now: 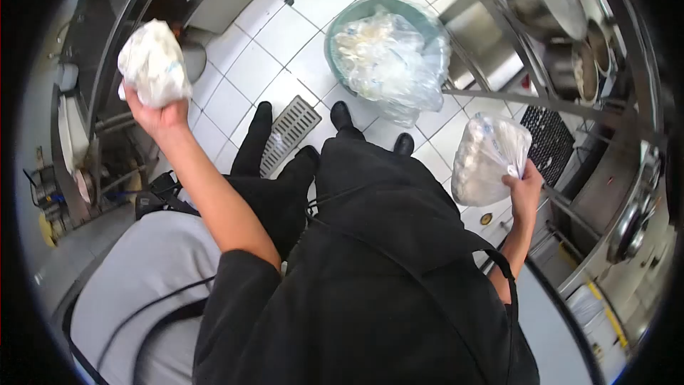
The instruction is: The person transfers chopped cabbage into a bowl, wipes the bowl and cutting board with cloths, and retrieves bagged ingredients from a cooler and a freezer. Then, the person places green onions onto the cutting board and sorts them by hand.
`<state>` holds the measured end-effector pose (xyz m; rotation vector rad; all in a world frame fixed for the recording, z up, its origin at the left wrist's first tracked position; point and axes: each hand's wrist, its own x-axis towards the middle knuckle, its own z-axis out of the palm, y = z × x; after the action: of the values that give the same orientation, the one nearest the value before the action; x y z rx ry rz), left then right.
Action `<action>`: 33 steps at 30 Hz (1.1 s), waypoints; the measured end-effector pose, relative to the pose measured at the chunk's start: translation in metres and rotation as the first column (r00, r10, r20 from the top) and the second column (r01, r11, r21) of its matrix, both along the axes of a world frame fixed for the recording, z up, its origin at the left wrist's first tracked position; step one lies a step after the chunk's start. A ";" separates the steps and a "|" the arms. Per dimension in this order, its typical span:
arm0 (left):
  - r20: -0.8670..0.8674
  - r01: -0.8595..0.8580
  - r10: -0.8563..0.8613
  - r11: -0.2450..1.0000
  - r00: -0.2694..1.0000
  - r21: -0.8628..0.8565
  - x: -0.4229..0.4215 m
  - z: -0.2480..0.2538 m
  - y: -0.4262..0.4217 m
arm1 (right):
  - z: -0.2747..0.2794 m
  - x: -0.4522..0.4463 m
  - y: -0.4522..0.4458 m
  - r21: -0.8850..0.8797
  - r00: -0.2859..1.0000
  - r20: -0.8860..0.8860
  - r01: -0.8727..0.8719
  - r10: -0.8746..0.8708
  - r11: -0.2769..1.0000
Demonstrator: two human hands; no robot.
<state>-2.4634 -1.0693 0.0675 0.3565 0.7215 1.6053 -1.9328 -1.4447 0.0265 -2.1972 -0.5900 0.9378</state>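
My left hand (158,113) is raised at the upper left, its fingers around the lower part of a white plastic bag (154,60) with pale contents. On the right, my right hand (526,187) grips the edge of a clear plastic bag (488,157) filled with pale, lumpy pieces. This bag hangs beside the metal rack. The two hands are far apart, on either side of my black apron. Between them, on the floor, stands a round green tub (333,53) holding a heap of clear plastic bags (388,60).
A person in a grey top (153,257) is close at my left. A floor drain grate (291,132) lies in the white tiles. Metal shelving with pots (563,64) stands at the upper right, a black perforated mat (547,144) below it. Metal counters line the left.
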 end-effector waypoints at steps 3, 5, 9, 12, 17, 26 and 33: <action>0.035 -0.088 0.087 0.996 0.996 0.008 -0.026 -0.012 0.042 | 0.029 -0.026 0.034 -0.003 1.000 -0.005 0.021 -0.021 1.000; -0.025 -0.171 0.170 0.984 0.985 -0.046 -0.030 -0.010 0.050 | 0.033 -0.034 0.044 0.058 0.996 -0.084 0.044 -0.039 0.997; -0.083 -0.177 0.171 0.982 0.982 -0.064 -0.031 0.005 0.062 | 0.045 -0.042 0.089 0.138 0.991 -0.137 0.023 -0.004 0.990; -0.135 -0.220 0.203 0.968 0.970 -0.124 -0.037 0.007 0.047 | 0.044 -0.043 0.114 0.099 0.986 -0.149 -0.057 0.071 0.993; -0.118 -0.366 0.349 0.913 0.930 -0.182 -0.045 0.018 -0.007 | 0.039 -0.053 0.179 0.169 0.962 -0.026 -0.264 0.272 0.950; 0.118 -0.410 0.411 0.912 0.904 -0.028 -0.110 0.021 -0.011 | 0.036 -0.079 0.299 0.247 0.924 0.024 -0.374 0.381 0.894; 0.160 -0.406 0.402 0.914 0.902 -0.010 -0.218 0.015 0.065 | 0.040 -0.176 0.427 0.342 0.928 -0.008 -0.348 0.373 0.873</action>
<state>-2.6816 -1.0039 0.0827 0.0924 0.6834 2.0114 -2.1090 -1.0180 0.0667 -1.7692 -1.0695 1.0146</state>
